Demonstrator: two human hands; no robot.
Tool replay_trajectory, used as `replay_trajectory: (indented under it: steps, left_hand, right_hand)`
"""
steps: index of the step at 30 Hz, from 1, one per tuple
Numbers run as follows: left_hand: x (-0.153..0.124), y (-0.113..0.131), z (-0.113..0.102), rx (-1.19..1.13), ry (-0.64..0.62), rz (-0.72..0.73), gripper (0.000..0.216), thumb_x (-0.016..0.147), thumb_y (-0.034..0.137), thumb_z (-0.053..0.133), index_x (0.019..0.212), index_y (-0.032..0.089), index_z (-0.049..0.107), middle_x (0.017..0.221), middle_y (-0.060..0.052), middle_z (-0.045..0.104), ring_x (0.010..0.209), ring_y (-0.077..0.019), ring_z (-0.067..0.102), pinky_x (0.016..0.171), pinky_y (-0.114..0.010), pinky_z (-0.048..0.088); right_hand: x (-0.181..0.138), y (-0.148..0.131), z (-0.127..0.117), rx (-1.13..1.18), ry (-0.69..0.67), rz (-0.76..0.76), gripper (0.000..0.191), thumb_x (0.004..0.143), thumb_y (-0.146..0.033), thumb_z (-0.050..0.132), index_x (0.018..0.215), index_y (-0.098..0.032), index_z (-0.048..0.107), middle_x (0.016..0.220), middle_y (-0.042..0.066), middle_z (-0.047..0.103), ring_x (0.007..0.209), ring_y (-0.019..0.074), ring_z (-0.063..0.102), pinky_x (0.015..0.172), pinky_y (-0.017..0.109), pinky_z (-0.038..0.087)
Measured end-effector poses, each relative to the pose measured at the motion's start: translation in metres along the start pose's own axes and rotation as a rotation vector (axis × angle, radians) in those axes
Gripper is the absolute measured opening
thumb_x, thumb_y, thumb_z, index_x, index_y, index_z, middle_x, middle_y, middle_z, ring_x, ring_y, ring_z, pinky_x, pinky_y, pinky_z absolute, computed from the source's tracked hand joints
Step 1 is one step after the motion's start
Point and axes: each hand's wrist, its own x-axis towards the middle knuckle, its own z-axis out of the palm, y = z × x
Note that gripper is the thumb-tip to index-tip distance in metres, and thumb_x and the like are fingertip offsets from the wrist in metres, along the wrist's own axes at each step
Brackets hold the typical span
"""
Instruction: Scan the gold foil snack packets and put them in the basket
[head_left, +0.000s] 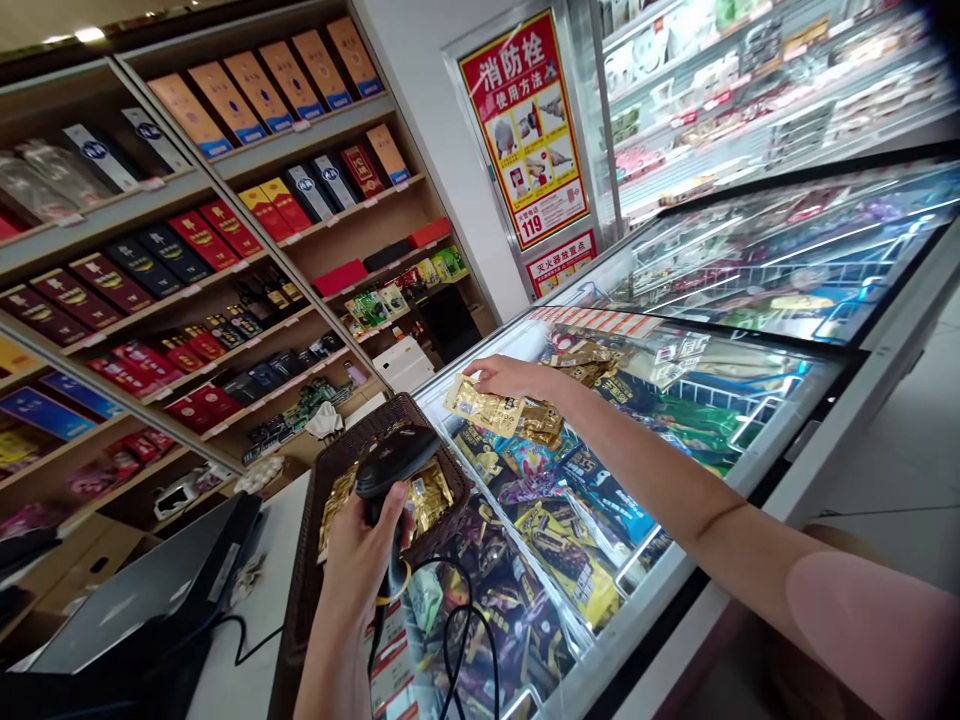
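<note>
My left hand (367, 545) is wrapped round the handle of a black barcode scanner (394, 460), whose cable loops down to the right. Behind the scanner is a brown woven basket (319, 500) with gold-wrapped packs (435, 500) in it. My right hand (514, 378) reaches over the open part of a chest freezer and pinches a gold ice cream packet (480, 405) by its upper edge. More gold packets (589, 360) lie just beyond and below that hand, among colourful ice cream packs (570, 560).
A freezer (637, 610) with sliding glass lids (765, 270) stretches to the right. At the left, a dark monitor or terminal (150, 590) stands on a white counter (255, 610). Shelves of boxed goods (255, 95) and a red fire-hydrant sign (525, 130) are behind. A lit display fridge (750, 90) stands at the back right.
</note>
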Motion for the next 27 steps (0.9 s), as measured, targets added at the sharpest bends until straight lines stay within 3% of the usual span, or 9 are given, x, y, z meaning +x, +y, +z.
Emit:
replay_trajectory:
  steps: [5, 11, 20, 27]
  left_hand:
    - [0.002, -0.006, 0.016, -0.053, -0.047, -0.015, 0.044, 0.074, 0.062, 0.057, 0.077, 0.018, 0.051, 0.05, 0.002, 0.055, 0.043, -0.0109, 0.047, 0.044, -0.022, 0.034]
    - [0.002, -0.011, 0.03, -0.047, -0.041, -0.015, 0.041, 0.077, 0.059, 0.055, 0.08, 0.017, 0.053, 0.051, 0.003, 0.053, 0.043, -0.0101, 0.046, 0.045, -0.021, 0.033]
    - [0.008, -0.022, 0.031, -0.051, -0.026, 0.017, 0.04, 0.079, 0.058, 0.053, 0.082, 0.018, 0.054, 0.053, 0.003, 0.054, 0.045, -0.0107, 0.047, 0.044, -0.021, 0.033]
    - [0.011, -0.033, 0.052, -0.081, -0.015, 0.069, 0.039, 0.081, 0.057, 0.051, 0.078, 0.019, 0.054, 0.053, 0.001, 0.054, 0.046, -0.0121, 0.049, 0.046, -0.023, 0.036]
  right_hand:
    - [-0.002, -0.005, 0.0, -0.089, -0.034, 0.023, 0.045, 0.08, -0.023, 0.054, 0.125, -0.02, 0.057, 0.074, 0.0, 0.059, 0.053, 0.0094, 0.045, 0.046, 0.019, 0.029]
    - [0.0, -0.004, -0.001, -0.171, -0.005, 0.019, 0.048, 0.079, -0.025, 0.056, 0.127, -0.019, 0.057, 0.091, 0.004, 0.065, 0.063, 0.0104, 0.052, 0.051, 0.018, 0.032]
    - [0.001, 0.0, 0.0, -0.202, 0.011, 0.023, 0.047, 0.083, -0.024, 0.052, 0.129, -0.02, 0.056, 0.101, 0.007, 0.067, 0.069, 0.0121, 0.055, 0.051, 0.017, 0.034]
    - [0.005, 0.003, 0.004, -0.3, 0.1, 0.053, 0.045, 0.085, -0.022, 0.051, 0.13, -0.018, 0.055, 0.105, 0.01, 0.067, 0.075, 0.0155, 0.059, 0.057, 0.02, 0.038]
